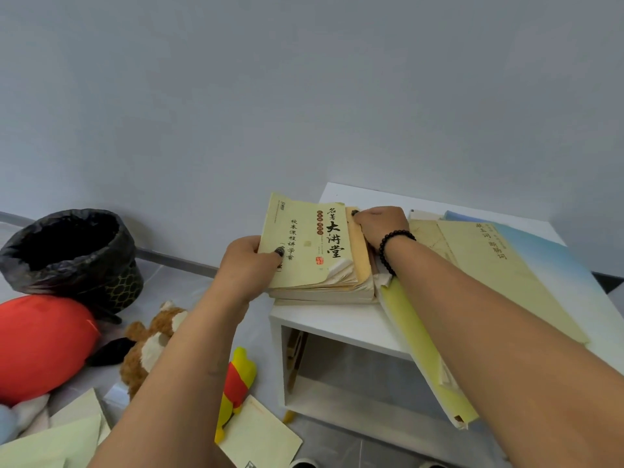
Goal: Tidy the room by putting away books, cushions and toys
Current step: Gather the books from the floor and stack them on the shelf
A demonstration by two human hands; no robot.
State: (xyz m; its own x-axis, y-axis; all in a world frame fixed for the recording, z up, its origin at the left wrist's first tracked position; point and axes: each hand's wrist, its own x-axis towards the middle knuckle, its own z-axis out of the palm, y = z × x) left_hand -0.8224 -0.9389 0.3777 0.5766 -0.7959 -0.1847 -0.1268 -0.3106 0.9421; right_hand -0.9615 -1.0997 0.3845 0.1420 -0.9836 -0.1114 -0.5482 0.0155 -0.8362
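A worn yellow book (305, 241) with black Chinese lettering lies on top of a small stack on the white cube table (341, 320). My left hand (248, 261) grips the book's left edge, thumb on the cover. My right hand (381, 226), with a black bead bracelet at the wrist, holds the stack's far right edge, fingers curled over it. More pale yellow books (499, 275) lie spread across the table's right side. On the floor lie a red cushion (40, 346), a brown plush dog (148, 342) and a yellow-and-red plush bear (238, 383).
A bin (72, 255) lined with a black bag stands at the left by the wall. Loose pale books (260, 434) lie on the floor near my feet. A thin yellow book (425, 352) hangs over the table's front edge. The cube's open shelf (351, 373) holds a book at its left.
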